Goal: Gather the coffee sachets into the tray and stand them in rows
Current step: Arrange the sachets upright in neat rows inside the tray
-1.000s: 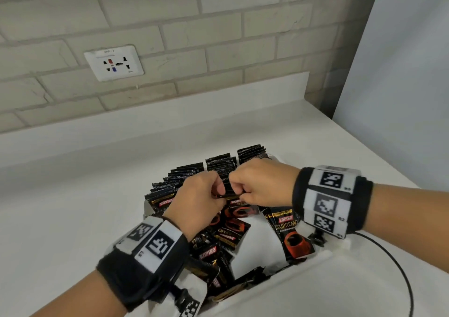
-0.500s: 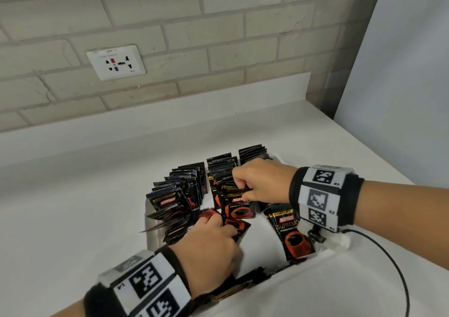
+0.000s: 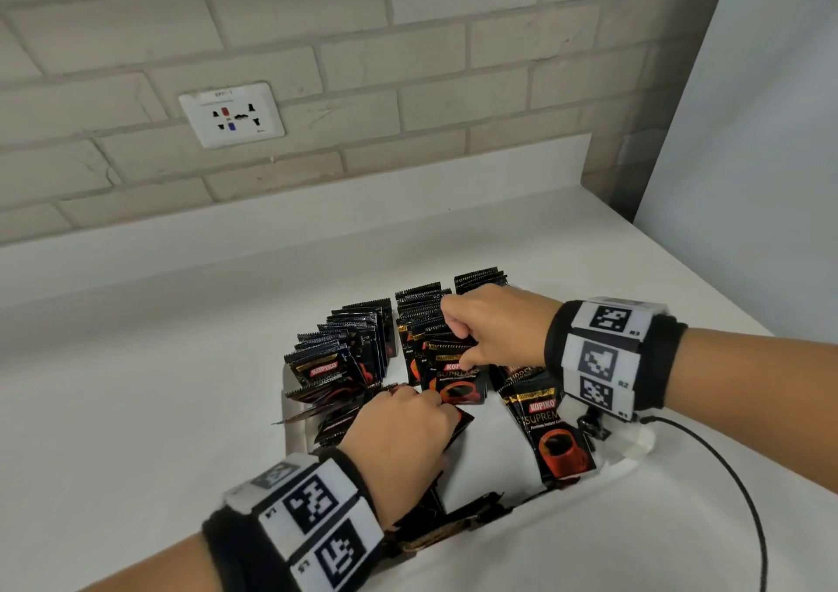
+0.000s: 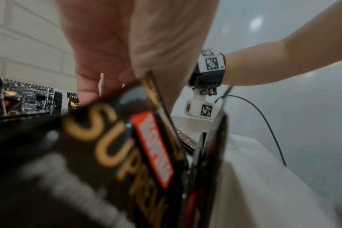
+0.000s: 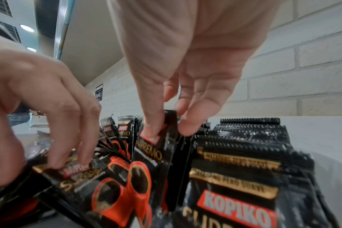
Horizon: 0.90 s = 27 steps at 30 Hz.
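Black Kopiko coffee sachets stand in three rows in the white tray [image 3: 630, 467]: left row [image 3: 358, 337], middle row [image 3: 419, 310], right row [image 3: 480, 278]. My right hand [image 3: 462, 346] pinches the top of an upright sachet [image 5: 158, 154] at the front of the middle row, thumb and finger on either side [image 5: 169, 123]. My left hand [image 3: 435, 403] is lower, over loose sachets lying flat at the tray's front left. It pinches the top edge of one loose sachet [image 4: 117, 138]. Another sachet [image 3: 553, 437] leans at the front right.
The tray sits on a white counter [image 3: 136, 410] against a brick wall with a socket plate [image 3: 231, 113]. A black cable [image 3: 734, 478] runs from my right wrist across the counter. A pale panel [image 3: 748, 138] closes off the right side.
My left hand left the right hand at the middle row and dropped toward me onto the loose sachets, taking hold of one. The right hand stayed on the upright sachet.
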Each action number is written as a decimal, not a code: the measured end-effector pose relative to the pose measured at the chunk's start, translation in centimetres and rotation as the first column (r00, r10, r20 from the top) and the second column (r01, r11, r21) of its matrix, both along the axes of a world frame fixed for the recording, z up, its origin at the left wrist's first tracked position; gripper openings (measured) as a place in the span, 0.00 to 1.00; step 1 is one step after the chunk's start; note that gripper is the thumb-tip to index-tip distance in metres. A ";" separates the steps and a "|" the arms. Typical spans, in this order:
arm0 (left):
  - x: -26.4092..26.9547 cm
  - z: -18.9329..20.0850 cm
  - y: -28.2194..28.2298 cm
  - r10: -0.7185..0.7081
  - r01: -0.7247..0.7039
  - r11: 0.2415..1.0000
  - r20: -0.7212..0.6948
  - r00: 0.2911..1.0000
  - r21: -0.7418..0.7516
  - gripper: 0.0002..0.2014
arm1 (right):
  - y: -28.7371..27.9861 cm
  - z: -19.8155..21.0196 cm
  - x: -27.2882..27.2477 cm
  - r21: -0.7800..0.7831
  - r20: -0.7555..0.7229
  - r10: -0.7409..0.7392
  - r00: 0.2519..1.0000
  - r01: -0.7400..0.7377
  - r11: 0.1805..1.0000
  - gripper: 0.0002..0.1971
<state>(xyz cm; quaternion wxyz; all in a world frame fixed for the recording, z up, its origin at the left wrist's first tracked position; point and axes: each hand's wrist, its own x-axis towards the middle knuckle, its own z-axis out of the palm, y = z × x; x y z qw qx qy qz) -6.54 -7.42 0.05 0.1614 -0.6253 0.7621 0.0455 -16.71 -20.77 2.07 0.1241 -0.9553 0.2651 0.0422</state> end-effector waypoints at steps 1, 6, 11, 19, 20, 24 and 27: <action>-0.1 -0.1 -0.1 0.009 -0.009 1.000 0.007 1.000 0.007 0.14 | 0.0 0.1 0.0 0.001 0.000 -0.004 1.000 0.004 1.000 0.17; -0.2 -0.1 -0.4 0.040 -0.041 0.999 0.081 0.996 0.011 0.13 | -0.1 0.2 -0.2 -0.018 -0.028 0.006 1.000 -0.006 1.000 0.17; 0.4 1.0 0.0 -0.059 0.060 0.985 0.014 0.998 -0.160 0.20 | -0.4 -0.2 -0.3 -0.063 -0.053 0.011 0.999 -0.015 0.998 0.16; 2.0 3.1 0.8 -0.031 -0.027 0.890 -0.119 0.992 -0.456 0.23 | -0.8 -0.5 0.5 -0.058 -0.034 0.026 0.999 -0.028 0.998 0.18; 2.6 3.1 1.0 -0.034 -0.061 0.881 -0.192 0.981 -0.470 0.24 | -0.8 -0.6 0.6 -0.051 -0.029 0.041 0.999 -0.043 0.998 0.19; 5.1 3.6 1.7 -0.086 -0.150 0.867 -0.438 0.895 -0.476 0.18 | -0.8 -0.1 0.3 -0.057 0.021 0.055 0.998 -0.053 0.997 0.19; 6.3 3.8 2.2 -0.065 -0.275 0.846 -0.601 0.797 -0.457 0.11 | -0.5 1.2 -0.4 -0.066 0.080 0.021 0.997 -0.015 0.998 0.14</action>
